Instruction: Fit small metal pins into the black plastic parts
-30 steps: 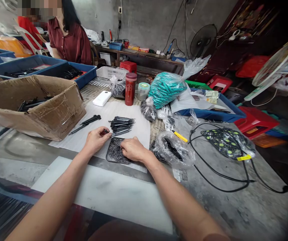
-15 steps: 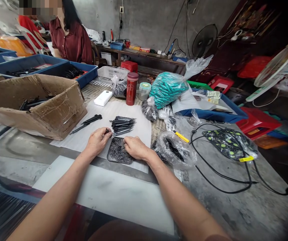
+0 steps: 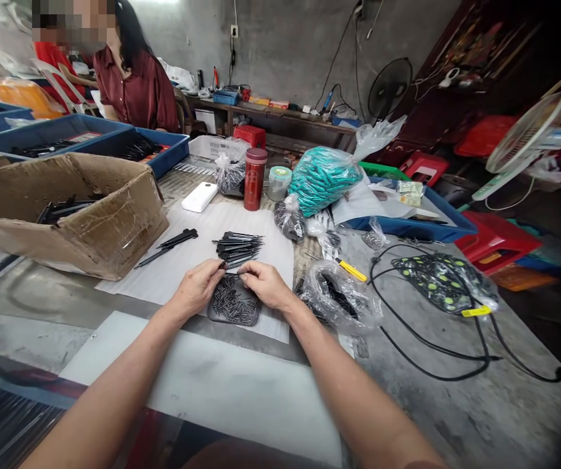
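**Two hands meet over a tray of little pins**

A big grey table fills the view. On its left side sits a big brown box with long black parts inside. Behind the box stand blue bins, and a person in a dark red shirt sits past them. Toward the back lies a bag of teal pieces, tied at the top. A black cord loops over the right side of the table. Near the right hand sits a clear bag with dark bits in it. A red bottle stands upright at the far edge of a white sheet.

On the sheet lies a pile of black sticks, all pointing the same way. Just in front of the pile is a small dark tray full of thin pins. It sits between the two hands.

The left hand pinches the end of one black stick just above the tray. The right hand is curled, with its fingertips pinched close beside that stick. It may hold a pin, but that is too small to tell.

I think the step now is putting a pin into the stick. The next move needs a steady aim, because the pin and the hole are both tiny.
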`<state>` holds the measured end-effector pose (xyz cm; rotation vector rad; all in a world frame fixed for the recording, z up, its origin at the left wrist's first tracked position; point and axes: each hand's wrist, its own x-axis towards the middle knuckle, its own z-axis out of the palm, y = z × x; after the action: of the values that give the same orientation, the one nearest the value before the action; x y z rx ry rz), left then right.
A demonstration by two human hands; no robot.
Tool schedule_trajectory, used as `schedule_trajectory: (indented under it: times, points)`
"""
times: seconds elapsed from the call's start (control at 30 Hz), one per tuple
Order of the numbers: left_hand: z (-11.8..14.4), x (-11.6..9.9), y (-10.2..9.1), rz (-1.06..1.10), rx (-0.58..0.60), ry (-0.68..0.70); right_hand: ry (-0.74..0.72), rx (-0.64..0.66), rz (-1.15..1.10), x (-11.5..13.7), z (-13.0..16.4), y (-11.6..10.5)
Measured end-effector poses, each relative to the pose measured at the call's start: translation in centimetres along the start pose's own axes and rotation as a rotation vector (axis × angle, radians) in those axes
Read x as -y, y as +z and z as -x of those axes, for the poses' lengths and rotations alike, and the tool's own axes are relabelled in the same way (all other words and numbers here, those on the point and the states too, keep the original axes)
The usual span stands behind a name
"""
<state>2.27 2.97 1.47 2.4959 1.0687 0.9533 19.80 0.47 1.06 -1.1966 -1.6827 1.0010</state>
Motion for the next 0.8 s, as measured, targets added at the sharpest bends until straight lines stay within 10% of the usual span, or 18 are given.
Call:
schedule_trajectory:
  times: [0.47,0.8]
  points:
    - [0.0,-0.7,0.3,0.075,0.144,0.075,0.031,-0.204,-0.662,0.9,-0.6,0.8]
    - [0.3,-0.3,0.7,0.075,0.146,0.094,0.062,-0.218,-0.743,1.0,-0.5,1.1]
